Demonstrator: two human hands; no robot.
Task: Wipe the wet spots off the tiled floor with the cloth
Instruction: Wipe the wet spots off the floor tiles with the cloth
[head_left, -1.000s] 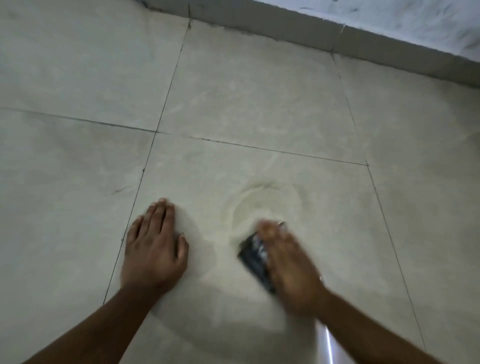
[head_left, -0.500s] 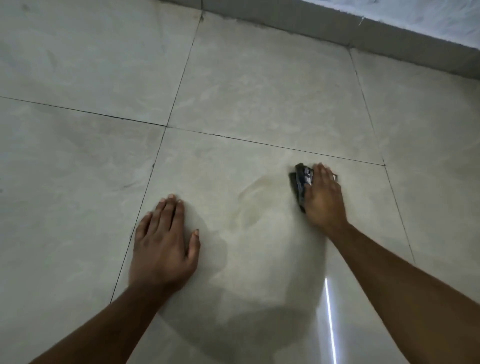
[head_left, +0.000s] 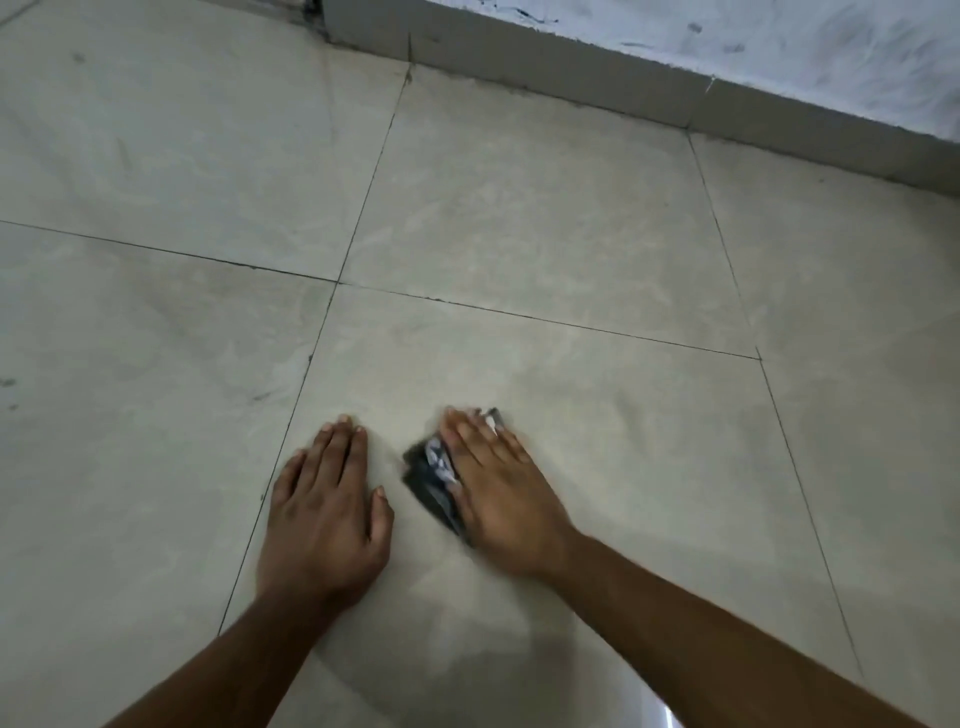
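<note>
Nearest, a bright glare streak (head_left: 670, 719) lies on the glossy tile at the bottom edge, between the two bare forearms. Just beyond, the left hand (head_left: 324, 512) is planted flat on the pale beige tiled floor (head_left: 519, 218), fingers straight and close together, thumb out to the right, holding nothing; it looks like a brace. To its right, near but not touching, the right hand (head_left: 501, 501) lies palm-down, fingers extended side by side, pressing the small dark grey cloth with pale print (head_left: 434, 480) against the tile rather than clenching it. The cloth shows along the hand's left edge and at the fingertips; its long axis runs near to far, roughly with the fingers. So the right hand drives the wipe. Its blur suggests mid-stroke. No distinct wet spot is visible. Farther off, dark grout lines (head_left: 545, 318) cross, then a grey skirting strip (head_left: 571, 88) below a scuffed white wall (head_left: 779, 36).
</note>
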